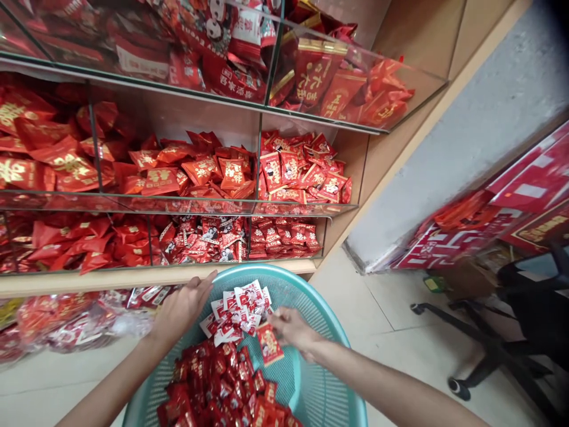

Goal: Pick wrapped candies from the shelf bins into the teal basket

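Observation:
A teal plastic basket (329, 350) stands below the shelves. Inside it, a heap of dark red wrapped sweets (217, 379) fills the near left part, and white-and-red packets (240, 311) lie in a smaller pile toward the far side. My right hand (291, 329) is over the basket, its fingers closed on the top edge of a red and gold packet (269, 345), right beside the white-and-red pile. At the basket's far left rim is my left hand (186, 302), resting with its fingers stretched toward the shelf edge; nothing shows in it.
Shelves with glass-fronted compartments (178, 204) hold many red packets behind the basket. Plastic bags of packets (80, 320) lie under the bottom shelf at left. To the right are a grey wall (453, 118), red bags (466, 219) and a black wheeled chair (489, 344).

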A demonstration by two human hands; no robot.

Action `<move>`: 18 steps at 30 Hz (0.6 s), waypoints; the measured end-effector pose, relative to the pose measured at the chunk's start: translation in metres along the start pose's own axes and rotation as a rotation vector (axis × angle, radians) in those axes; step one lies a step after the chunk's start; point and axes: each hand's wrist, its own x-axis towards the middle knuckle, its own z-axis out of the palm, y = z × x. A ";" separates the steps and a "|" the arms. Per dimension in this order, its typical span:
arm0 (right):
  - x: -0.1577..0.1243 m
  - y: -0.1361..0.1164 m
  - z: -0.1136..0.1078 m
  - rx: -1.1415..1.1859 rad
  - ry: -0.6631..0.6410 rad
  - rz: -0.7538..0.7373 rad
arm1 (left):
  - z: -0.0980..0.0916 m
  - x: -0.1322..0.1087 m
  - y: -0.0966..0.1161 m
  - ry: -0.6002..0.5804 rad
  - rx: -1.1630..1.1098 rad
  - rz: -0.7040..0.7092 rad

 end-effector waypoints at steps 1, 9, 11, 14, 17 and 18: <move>0.007 0.011 0.002 -0.010 0.005 0.087 | -0.001 -0.001 0.000 -0.004 -0.005 -0.002; 0.023 0.027 -0.011 -0.069 0.096 0.156 | 0.001 0.000 -0.002 0.014 0.008 0.004; 0.024 0.029 -0.012 -0.094 0.098 0.154 | 0.001 0.001 -0.001 0.021 0.000 0.007; 0.024 0.034 -0.005 -0.140 0.084 0.144 | 0.000 0.001 0.001 0.020 -0.014 0.004; 0.024 0.037 0.007 -0.179 0.081 0.121 | -0.002 0.000 0.002 0.016 -0.026 -0.001; 0.025 0.038 0.011 -0.187 0.082 0.117 | -0.002 0.000 0.002 0.014 -0.024 0.000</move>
